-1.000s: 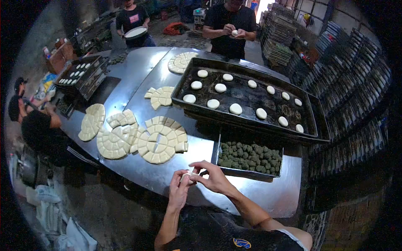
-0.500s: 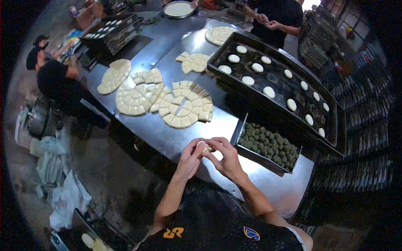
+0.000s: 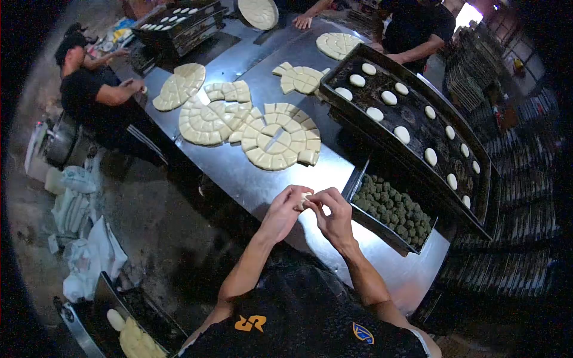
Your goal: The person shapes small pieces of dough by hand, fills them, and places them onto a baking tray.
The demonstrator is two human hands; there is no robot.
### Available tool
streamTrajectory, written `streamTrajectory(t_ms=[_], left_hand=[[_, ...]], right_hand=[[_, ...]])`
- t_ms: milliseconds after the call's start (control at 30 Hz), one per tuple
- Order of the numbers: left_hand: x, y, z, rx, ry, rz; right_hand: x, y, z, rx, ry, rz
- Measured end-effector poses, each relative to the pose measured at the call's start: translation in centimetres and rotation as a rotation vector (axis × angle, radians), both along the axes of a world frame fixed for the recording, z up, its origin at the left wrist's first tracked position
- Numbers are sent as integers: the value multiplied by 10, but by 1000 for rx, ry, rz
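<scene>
Since the earlier frame, the far round pan (image 3: 258,13) has tipped up, a co-worker's hand (image 3: 302,22) has come down flat beside it, and the wearer's right hand (image 3: 335,218) has drawn out to its fingertips. Left: a co-worker in black (image 3: 89,89) stands at the edge of the metal surface (image 3: 233,173), forearms forward; what those hands hold is too small to tell. Left of centre, scored dough sheets (image 3: 206,122) lie flat, presumably so that single blocks lift away cleanly; a slit of bare metal divides the nearest. Near centre, the left hand (image 3: 283,215) curls its fingers round a small pale dough piece (image 3: 303,201), held above the surface's near edge, apparently to steady it. The right hand pinches the piece's right side, thumb and fingertips almost meeting, as though to work its rim finely. Right: a metal box (image 3: 382,230) of dark green balls (image 3: 394,206) sits just beside the right hand, probably for short reach. Beyond it, a long dark tray (image 3: 412,128) bears pale flattened rounds (image 3: 401,135), set apart, perhaps to prevent sticking.
</scene>
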State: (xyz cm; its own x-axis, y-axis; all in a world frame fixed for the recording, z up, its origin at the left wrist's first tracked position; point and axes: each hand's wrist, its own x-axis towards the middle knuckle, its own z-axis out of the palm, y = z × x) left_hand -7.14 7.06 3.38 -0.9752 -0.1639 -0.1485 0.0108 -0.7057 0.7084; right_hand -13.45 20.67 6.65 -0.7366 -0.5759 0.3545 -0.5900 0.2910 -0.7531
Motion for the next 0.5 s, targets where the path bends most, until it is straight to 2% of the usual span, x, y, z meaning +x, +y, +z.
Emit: streamTrajectory(t_ms=[33, 100, 133, 233, 300, 333, 367, 400, 433, 500], left_hand=[[-2, -1, 0, 133, -6, 5], [-4, 6, -6, 144, 3, 89], [-4, 8, -10, 86, 14, 103], [1, 5, -19, 15, 35, 108], [6, -4, -39, -266, -155, 30], [8, -7, -45, -694, -190, 272], [13, -15, -36, -726, -258, 349], [20, -26, -36, -689, -295, 364], [26, -37, -38, -651, -329, 383], [44, -54, -42, -633, -316, 443]], right_hand=[[-1, -1, -1, 4, -1, 10], [1, -8, 6, -127, -96, -9], [3, -12, 22, -149, -90, -35], [8, -11, 21, -68, -144, -2], [2, -4, -31, 18, -115, 45], [-2, 1, -76, 205, -63, 58], [-3, 5, -110, 389, -5, 69], [2, 7, -128, 342, -95, 52], [-3, 4, -119, 349, -91, 58], [-16, -1, -94, 503, 131, 80]])
